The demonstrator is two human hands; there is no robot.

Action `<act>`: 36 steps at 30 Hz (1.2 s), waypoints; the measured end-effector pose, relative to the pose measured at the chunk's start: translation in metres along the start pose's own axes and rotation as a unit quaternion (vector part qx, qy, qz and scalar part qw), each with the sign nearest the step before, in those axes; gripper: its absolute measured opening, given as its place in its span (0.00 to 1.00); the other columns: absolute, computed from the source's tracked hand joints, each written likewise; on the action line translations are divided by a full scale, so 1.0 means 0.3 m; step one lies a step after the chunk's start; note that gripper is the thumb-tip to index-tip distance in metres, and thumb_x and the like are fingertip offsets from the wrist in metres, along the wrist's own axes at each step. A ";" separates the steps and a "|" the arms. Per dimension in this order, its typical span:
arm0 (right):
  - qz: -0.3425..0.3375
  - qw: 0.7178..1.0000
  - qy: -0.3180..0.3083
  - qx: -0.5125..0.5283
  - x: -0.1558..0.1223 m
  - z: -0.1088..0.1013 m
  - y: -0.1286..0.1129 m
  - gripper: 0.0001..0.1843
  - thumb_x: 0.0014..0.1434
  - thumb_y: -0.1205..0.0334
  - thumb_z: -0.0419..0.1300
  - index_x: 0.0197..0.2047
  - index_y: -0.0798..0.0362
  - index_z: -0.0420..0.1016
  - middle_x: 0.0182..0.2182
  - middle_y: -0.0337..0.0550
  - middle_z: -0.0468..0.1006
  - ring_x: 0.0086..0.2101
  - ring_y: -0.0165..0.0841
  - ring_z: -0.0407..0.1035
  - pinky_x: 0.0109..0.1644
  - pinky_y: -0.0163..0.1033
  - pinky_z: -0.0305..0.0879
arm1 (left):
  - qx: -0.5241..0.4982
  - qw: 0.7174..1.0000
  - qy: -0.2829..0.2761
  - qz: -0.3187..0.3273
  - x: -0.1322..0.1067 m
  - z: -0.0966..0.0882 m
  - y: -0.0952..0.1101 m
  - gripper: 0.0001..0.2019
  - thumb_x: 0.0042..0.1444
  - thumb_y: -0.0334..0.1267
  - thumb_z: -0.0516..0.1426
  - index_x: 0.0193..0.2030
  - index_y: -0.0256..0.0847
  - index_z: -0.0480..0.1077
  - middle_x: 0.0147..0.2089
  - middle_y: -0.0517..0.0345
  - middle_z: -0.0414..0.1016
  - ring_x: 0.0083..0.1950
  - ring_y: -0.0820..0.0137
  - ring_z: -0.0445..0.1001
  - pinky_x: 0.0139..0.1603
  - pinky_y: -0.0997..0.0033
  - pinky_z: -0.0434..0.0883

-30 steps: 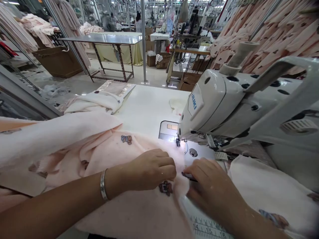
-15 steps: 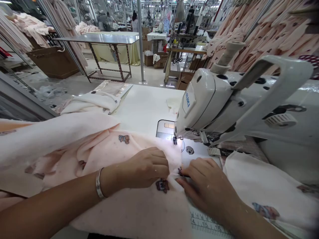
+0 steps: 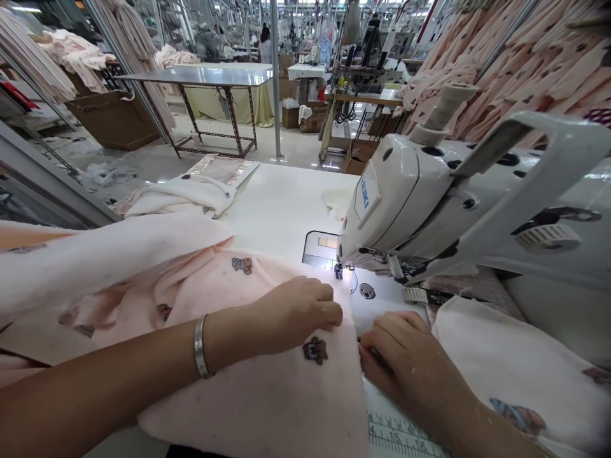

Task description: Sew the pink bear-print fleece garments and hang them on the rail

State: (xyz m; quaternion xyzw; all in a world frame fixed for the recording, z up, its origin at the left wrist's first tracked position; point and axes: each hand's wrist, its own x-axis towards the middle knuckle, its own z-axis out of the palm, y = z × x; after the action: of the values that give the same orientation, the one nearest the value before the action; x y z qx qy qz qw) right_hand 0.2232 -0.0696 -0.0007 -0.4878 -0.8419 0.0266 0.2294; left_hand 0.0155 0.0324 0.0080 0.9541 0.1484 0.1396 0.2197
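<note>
Pink cloth (image 3: 248, 394) lies across the white table (image 3: 286, 203) from 6 to 9 o'clock in the head view, and its edge comes up just beside the presser foot (image 3: 338, 272) of the sewing machine (image 3: 396, 197), which sits at 3 o'clock. The left hand (image 3: 291, 312), at 6 o'clock, lies on top of the cloth with its fingers close together and a bit curled, just beside a bear patch (image 3: 315, 350). The right hand (image 3: 396, 356), at 5 o'clock, is narrow too, and its fingertips (image 3: 370, 346) are at the cloth's edge. I cannot tell if either hand really pinches the cloth. The edge seems to be lined up near the foot but not under it, so the sewing of this part looks left to do. I see no clear new stitches, so I cannot tell what is done. More cloth (image 3: 501, 362) with a bear on it lies at 4 o'clock, near a ruler (image 3: 396, 436) at 5 o'clock. A white pile (image 3: 179, 197) sits at 10 o'clock, a metal table (image 3: 205, 76) stands at 11 o'clock, hanging clothes (image 3: 525, 63) fill 2 o'clock, and a person (image 3: 265, 35) stands far off at 12 o'clock.
</note>
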 end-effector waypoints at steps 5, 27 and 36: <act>-0.016 1.000 -0.010 -0.022 0.005 -0.006 0.013 0.11 0.63 0.68 0.50 0.28 0.52 0.64 0.24 0.37 0.65 0.28 0.31 0.59 0.41 0.39 0.51 | 0.072 0.997 0.016 0.023 -0.035 0.016 -0.028 0.14 0.61 0.30 0.52 0.49 0.51 0.71 0.51 0.55 0.68 0.50 0.65 0.64 0.53 0.60 0.60; 0.028 0.994 -0.068 -0.084 0.095 0.012 0.123 0.13 0.65 0.60 0.47 0.33 0.51 0.70 0.28 0.41 0.75 0.29 0.33 0.67 0.37 0.40 0.59 | 0.070 0.997 0.011 -0.021 0.046 -0.057 -0.157 0.11 0.65 0.39 0.50 0.47 0.51 0.72 0.51 0.57 0.67 0.54 0.66 0.62 0.58 0.61 0.56; 0.034 0.993 -0.039 -0.102 0.065 0.024 0.132 0.14 0.65 0.58 0.48 0.41 0.51 0.75 0.30 0.46 0.77 0.35 0.38 0.70 0.40 0.43 0.62 | 0.058 0.997 0.030 -0.027 0.086 -0.067 -0.217 0.11 0.65 0.40 0.49 0.45 0.50 0.73 0.50 0.58 0.67 0.52 0.67 0.63 0.56 0.62 0.56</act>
State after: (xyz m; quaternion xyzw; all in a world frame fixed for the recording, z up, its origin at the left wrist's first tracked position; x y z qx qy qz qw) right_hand 0.2441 -0.0313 -0.0107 -0.5352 -0.8316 -0.0328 0.1446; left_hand 0.0181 0.1047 0.0006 0.9564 0.1884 0.1529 0.1628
